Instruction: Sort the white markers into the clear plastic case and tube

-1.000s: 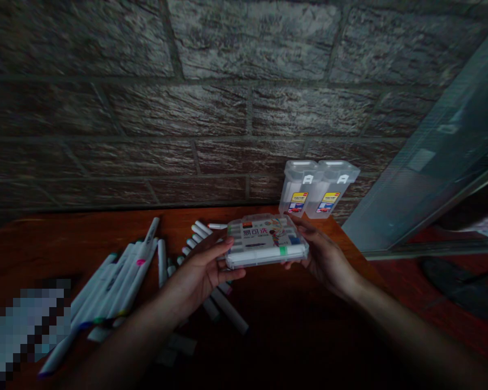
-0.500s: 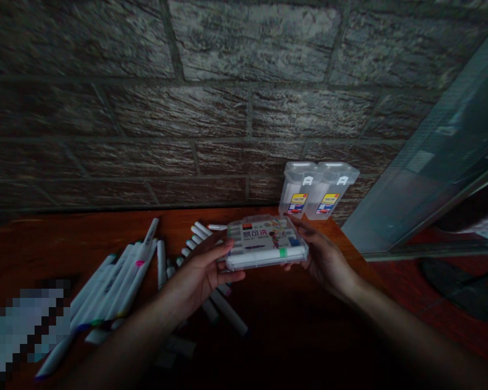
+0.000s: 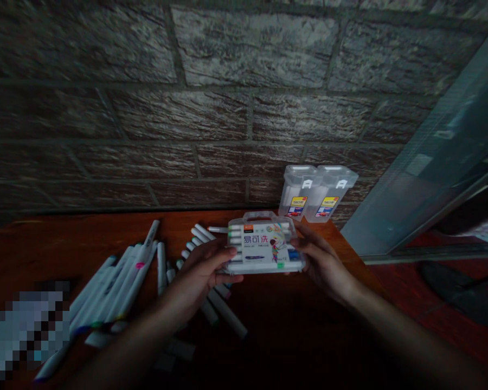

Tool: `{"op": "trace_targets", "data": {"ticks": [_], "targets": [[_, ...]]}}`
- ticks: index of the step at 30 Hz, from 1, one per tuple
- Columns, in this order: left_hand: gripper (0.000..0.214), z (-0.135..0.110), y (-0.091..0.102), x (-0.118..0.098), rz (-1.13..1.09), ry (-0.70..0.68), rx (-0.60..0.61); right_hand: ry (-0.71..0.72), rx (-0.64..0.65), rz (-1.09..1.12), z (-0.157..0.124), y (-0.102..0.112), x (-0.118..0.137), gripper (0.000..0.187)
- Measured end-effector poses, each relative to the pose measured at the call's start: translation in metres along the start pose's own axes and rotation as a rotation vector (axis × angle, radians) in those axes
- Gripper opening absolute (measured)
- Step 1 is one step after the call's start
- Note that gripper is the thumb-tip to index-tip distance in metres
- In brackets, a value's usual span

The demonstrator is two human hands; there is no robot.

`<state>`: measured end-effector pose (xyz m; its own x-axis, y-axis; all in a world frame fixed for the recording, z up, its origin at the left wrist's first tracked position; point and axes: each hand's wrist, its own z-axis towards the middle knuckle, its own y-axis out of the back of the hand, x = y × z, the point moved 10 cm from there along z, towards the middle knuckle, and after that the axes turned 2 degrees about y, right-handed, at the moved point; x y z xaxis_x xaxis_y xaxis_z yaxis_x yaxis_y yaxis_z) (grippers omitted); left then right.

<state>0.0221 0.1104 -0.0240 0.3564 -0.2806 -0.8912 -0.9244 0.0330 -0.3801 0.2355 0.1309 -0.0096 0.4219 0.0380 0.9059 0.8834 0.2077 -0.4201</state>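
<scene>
As fingers (image 3: 226, 252) of left hand (image 3: 198, 280) and right hand (image 3: 323, 265) clamp it, marker case (image 3: 263, 244) lies between.

The left hand (image 3: 199, 273) and right hand (image 3: 323, 265) face each other, fingers curled, gripping.

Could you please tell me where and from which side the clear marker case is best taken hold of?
By its two short ends, coming in from either side. The marker case is flat, wide and thin, held label-up, and the left hand and right hand clamp opposite ends. The small handle on its far edge would probably suit one hand.
</scene>
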Motion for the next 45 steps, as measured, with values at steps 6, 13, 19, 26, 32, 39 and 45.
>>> {"op": "trace_targets", "data": {"ticks": [6,13,19,26,32,39,45], "targets": [[0.032,0.0,0.0,-0.002,0.019,-0.039,0.025,-0.007,0.033,-0.038,-0.001,-0.005,0.0,0.052],[0.032,0.002,-0.002,0.0,0.023,-0.03,0.047,0.013,0.071,-0.052,-0.002,-0.007,0.001,0.048],[0.035,0.004,-0.001,-0.001,0.051,-0.077,0.054,0.041,0.079,-0.111,-0.001,-0.007,0.004,0.054],[0.03,0.003,-0.004,-0.014,0.245,-0.225,0.06,0.097,0.184,-0.26,0.001,-0.013,0.006,0.034],[0.04,0.002,0.002,-0.028,0.412,-0.414,-0.044,0.272,0.142,-0.414,-0.008,-0.018,0.018,0.029],[0.073,-0.01,-0.011,-0.007,0.434,-0.353,0.009,0.522,0.002,-0.597,-0.022,-0.015,0.032,0.031],[0.119,-0.029,-0.047,0.011,0.231,-0.284,0.302,0.725,0.049,-0.964,-0.047,-0.041,0.032,0.052]]}}
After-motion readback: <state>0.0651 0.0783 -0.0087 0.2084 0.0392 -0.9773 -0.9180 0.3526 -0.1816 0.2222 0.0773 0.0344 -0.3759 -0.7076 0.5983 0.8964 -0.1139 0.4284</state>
